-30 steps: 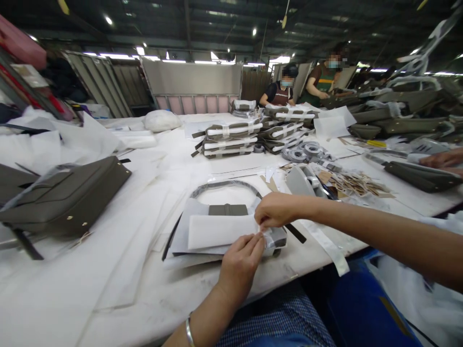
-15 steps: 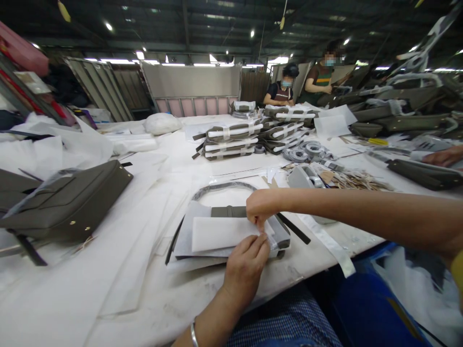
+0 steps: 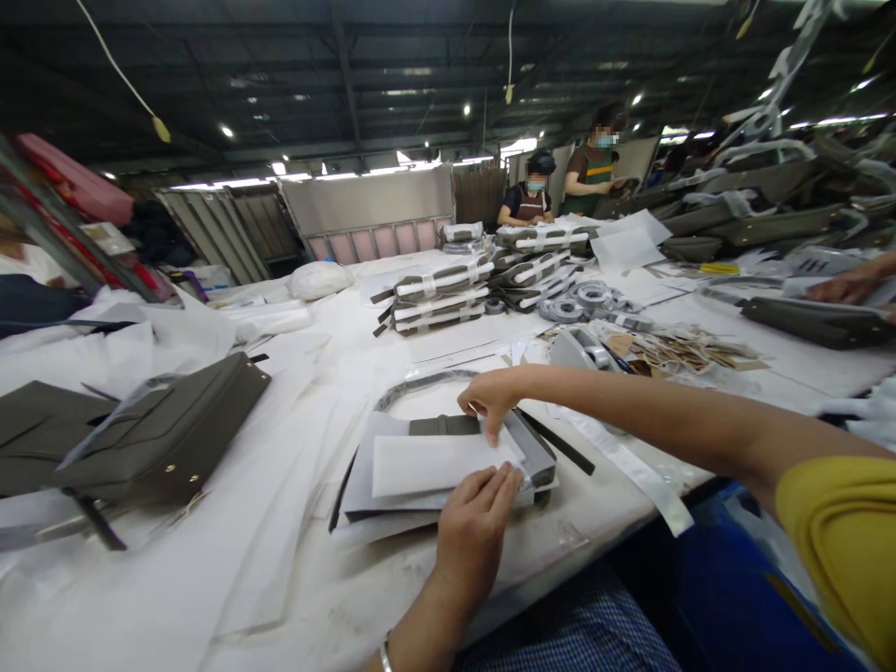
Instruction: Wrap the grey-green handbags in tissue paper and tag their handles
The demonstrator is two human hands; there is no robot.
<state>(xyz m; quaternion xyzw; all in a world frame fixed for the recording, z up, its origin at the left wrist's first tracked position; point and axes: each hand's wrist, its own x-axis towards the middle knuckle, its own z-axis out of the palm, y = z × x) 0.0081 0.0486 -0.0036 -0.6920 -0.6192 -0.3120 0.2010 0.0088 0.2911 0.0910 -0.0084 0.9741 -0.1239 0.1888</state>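
Observation:
A dark grey-green handbag (image 3: 442, 426) lies flat on the table, with its wrapped handle (image 3: 413, 384) arching toward the far side. Grey-white wrapping paper (image 3: 360, 490) covers part of the bag, and a white foam sheet (image 3: 413, 465) rests across it. At the sheet's right end, the fingers of my left hand (image 3: 477, 523) are pressed together on its near corner, beside some clear film. My right hand (image 3: 492, 397) is just above, its fingers curled and its thumb pointing down onto the sheet. Whatever sits inside those curled fingers is hidden.
Another handbag (image 3: 168, 439) stands at the left among white paper sheets (image 3: 280, 504). Wrapped bundles (image 3: 441, 297) are stacked farther back, near grey rolls (image 3: 588, 297) and a tag pile (image 3: 686, 345). A white strip (image 3: 648, 481) hangs over the table edge. Another person's hand (image 3: 850, 285) works at right.
My right hand has lifted slightly away from my left fingertips, which stay at the foam sheet's corner. The camera view has tilted and shifted, bringing more of my yellow sleeve into sight.

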